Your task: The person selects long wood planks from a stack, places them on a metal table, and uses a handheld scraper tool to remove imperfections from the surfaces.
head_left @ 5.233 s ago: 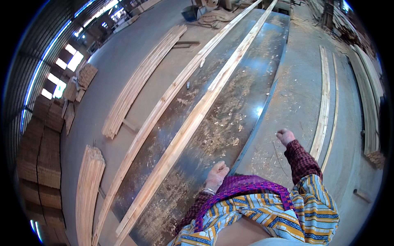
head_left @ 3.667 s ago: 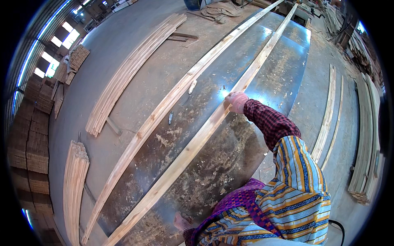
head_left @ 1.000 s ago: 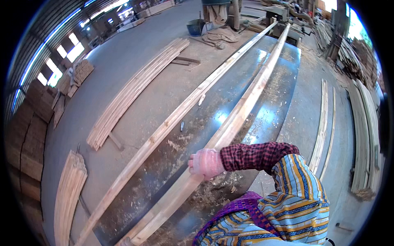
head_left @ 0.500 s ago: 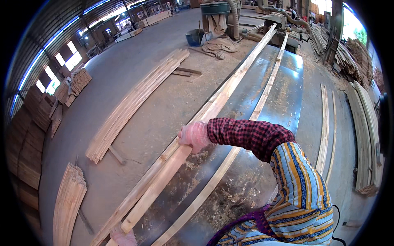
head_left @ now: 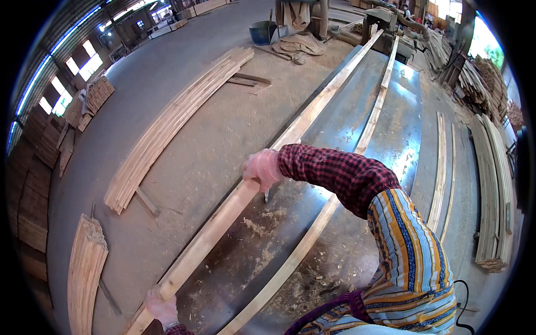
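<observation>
A long pale wooden plank runs along the left edge of a metal-topped table, from the lower left toward a machine at the far end. My right hand, in a pink glove, is closed around the plank near mid-view, its fingers over the far side. Lower down, my left hand, gloved alike, grips the same plank close to the bottom rim; its fingertips are partly hidden. To the right, a narrower wooden strip lies on the table, apart from both hands, passing beneath my right forearm.
Sawdust and chips litter the tabletop. Bundles of planks lie on the floor to the left, with another bundle nearer. More boards are stacked at the right. A blue tub stands beyond the table's far left.
Two planks showed side by side under my hands; now one shows there. My left hand has come up further into view, and my right hand has shifted slightly up. The view has also shifted.
</observation>
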A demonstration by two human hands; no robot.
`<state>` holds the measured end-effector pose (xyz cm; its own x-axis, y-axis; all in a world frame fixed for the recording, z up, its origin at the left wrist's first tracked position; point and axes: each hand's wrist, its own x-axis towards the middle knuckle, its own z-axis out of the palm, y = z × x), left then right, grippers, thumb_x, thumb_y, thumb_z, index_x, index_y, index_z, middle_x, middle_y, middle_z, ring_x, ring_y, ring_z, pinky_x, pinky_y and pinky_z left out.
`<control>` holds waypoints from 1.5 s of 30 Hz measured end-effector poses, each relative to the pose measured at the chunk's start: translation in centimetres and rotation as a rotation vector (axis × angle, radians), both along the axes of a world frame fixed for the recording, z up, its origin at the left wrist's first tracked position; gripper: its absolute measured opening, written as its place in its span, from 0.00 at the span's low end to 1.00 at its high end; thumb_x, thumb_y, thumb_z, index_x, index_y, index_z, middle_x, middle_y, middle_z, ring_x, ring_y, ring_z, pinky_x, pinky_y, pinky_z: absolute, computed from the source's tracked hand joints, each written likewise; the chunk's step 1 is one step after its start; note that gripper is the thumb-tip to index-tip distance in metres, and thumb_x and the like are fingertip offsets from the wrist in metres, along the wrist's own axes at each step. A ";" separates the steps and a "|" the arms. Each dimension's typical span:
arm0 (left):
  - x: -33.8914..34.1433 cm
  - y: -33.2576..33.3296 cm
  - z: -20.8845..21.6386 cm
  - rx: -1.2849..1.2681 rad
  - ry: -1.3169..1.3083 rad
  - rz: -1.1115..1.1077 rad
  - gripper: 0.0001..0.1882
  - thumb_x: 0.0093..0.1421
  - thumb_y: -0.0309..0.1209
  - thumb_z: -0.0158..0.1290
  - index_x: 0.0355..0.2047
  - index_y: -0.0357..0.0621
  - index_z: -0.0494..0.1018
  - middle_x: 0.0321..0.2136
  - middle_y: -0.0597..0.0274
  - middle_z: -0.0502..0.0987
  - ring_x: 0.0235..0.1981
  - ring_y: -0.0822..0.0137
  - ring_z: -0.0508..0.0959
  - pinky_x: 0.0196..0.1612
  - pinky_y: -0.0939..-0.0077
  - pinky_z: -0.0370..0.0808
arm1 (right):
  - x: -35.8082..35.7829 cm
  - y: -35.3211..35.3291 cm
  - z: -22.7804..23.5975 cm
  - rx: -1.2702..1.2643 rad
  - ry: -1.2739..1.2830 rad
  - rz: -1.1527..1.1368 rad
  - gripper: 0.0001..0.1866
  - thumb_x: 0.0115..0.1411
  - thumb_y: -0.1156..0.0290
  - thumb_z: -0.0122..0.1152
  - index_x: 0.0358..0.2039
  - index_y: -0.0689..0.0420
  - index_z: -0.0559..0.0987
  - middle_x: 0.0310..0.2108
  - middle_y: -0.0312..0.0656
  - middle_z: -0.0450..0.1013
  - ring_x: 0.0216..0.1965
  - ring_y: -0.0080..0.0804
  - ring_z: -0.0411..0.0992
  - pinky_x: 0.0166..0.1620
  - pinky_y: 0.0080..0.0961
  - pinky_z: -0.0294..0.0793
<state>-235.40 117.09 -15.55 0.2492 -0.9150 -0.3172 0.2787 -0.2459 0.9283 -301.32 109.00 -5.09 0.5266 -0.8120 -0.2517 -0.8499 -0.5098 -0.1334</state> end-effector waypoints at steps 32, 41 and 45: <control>-12.4 -0.8 1.4 -0.043 -1.787 -0.410 0.36 0.50 0.54 0.64 0.55 0.49 0.74 0.52 0.55 0.74 0.55 0.53 0.73 0.60 0.58 0.67 | -1.6 -3.4 -13.4 -0.309 -0.198 -0.146 0.43 0.44 0.79 0.71 0.64 0.54 0.67 0.62 0.50 0.66 0.63 0.49 0.64 0.66 0.38 0.64; -11.1 24.5 -1.4 0.206 -1.599 -0.500 0.33 0.53 0.58 0.59 0.51 0.49 0.76 0.47 0.59 0.75 0.54 0.54 0.73 0.65 0.57 0.60 | -10.3 14.3 -15.6 -0.208 -0.592 -0.455 0.31 0.59 0.81 0.62 0.64 0.59 0.68 0.62 0.46 0.67 0.63 0.39 0.66 0.64 0.34 0.64; -13.2 28.0 0.7 0.356 -1.674 -0.747 0.38 0.50 0.62 0.59 0.55 0.50 0.74 0.49 0.63 0.75 0.59 0.58 0.69 0.70 0.59 0.53 | -12.5 22.1 -20.9 0.080 -0.846 -0.644 0.29 0.54 0.82 0.65 0.57 0.64 0.72 0.57 0.45 0.69 0.59 0.37 0.67 0.64 0.34 0.65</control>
